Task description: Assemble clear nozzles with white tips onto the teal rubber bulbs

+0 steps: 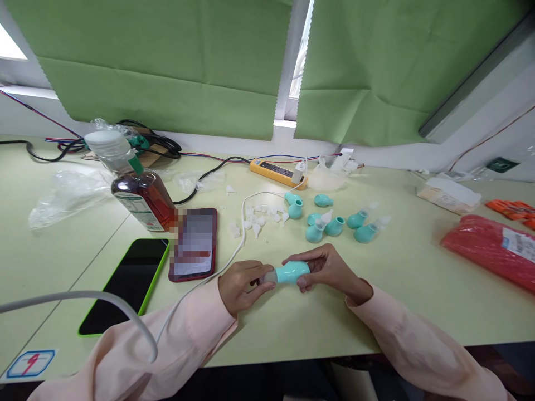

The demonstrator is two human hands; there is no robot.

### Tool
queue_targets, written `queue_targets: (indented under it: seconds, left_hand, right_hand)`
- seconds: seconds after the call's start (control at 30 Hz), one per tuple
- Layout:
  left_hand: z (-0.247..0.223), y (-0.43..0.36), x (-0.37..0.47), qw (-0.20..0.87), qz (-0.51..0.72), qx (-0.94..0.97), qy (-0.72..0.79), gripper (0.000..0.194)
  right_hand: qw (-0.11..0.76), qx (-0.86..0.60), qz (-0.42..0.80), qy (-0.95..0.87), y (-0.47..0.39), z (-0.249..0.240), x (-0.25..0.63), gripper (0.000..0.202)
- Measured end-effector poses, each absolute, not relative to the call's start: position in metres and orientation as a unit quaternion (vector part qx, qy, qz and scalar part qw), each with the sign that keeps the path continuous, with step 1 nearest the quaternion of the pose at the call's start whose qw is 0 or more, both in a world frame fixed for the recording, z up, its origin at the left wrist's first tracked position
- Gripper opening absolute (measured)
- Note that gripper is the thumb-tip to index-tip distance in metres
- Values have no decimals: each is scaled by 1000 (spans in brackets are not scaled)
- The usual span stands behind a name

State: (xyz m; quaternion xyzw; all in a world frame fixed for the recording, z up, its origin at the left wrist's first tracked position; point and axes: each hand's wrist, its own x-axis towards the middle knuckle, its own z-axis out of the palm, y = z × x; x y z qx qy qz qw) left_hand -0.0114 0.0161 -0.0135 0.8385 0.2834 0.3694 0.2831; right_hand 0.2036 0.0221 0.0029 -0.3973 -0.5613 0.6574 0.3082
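Note:
Just above the table's front part, a teal rubber bulb (292, 272) of a nasal aspirator lies level between my hands. My right hand (324, 268) is closed around its round end. At the narrow end, my left hand (244, 285) pinches a clear plastic nozzle (270, 277), which meets the bulb's neck. Beyond my hands stand several more teal bulbs; one open bulb (335, 226) shows its hole. To the right, an aspirator with a clear tip (366, 232) leans over. Small white plastic parts (256, 229) are scattered left of the bulbs.
A white cable (243, 223) runs from the yellow power strip (278, 174) past my left arm. On the left are a green-edged phone (125, 284), a red-cased phone (194, 245) and a bottle of brown liquid (144, 197). A red plastic package (489, 248) lies right.

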Motion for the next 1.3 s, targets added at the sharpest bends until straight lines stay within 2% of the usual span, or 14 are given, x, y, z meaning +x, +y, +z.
queue_targets:
  seconds: [0.07, 0.17, 0.27, 0.37, 0.43, 0.53, 0.63, 0.73, 0.87, 0.97, 1.07, 1.2, 1.27, 1.3]
  left_hand:
    - [-10, 16, -11, 316, 407, 796, 318, 21]
    - [-3, 16, -11, 443, 458, 689, 344, 21]
    - [3, 17, -10, 558, 485, 591, 323, 22]
    - [5, 18, -8, 588, 513, 514, 355, 19]
    - [5, 19, -7, 596, 538, 462, 376, 24]
    - [4, 20, -7, 605, 572, 404, 378, 29]
    - [4, 20, -8, 624, 566, 388, 374, 27]
    - [4, 19, -8, 659, 545, 377, 357, 18]
    - [3, 18, -8, 667, 543, 357, 363, 16]
    - [4, 18, -8, 657, 536, 372, 378, 19]
    - [5, 19, -8, 650, 519, 402, 382, 21]
    - [2, 18, -7, 625, 484, 453, 412, 24]
    - [0, 16, -7, 603, 465, 490, 424, 23]
    - [-1, 14, -7, 590, 455, 513, 426, 23]
  right_hand:
    - [336, -390, 660, -547, 23, 0, 202, 41]
    - [377, -377, 663, -526, 19, -4, 193, 39]
    - [374, -360, 670, -531, 11, -6, 180, 38]
    - [374, -355, 620, -591, 9, -1, 171, 31]
    - [398, -380, 509, -662, 16, 3, 168, 28]
    - [392, -414, 253, -782, 41, 7, 165, 28]
    - [309, -421, 66, -850, 71, 7, 157, 27]
    - [226, -447, 0, -866, 90, 10, 144, 35]
    - [145, -478, -14, -866, 97, 12, 132, 34]
    - [130, -487, 6, -864, 104, 7, 131, 27]
    - [144, -488, 26, -861, 108, 4, 136, 19]
    - [184, -481, 55, -856, 90, 19, 151, 17]
    - [221, -462, 103, -853, 73, 31, 161, 17]
    - [262, -442, 172, -841, 64, 37, 166, 16]
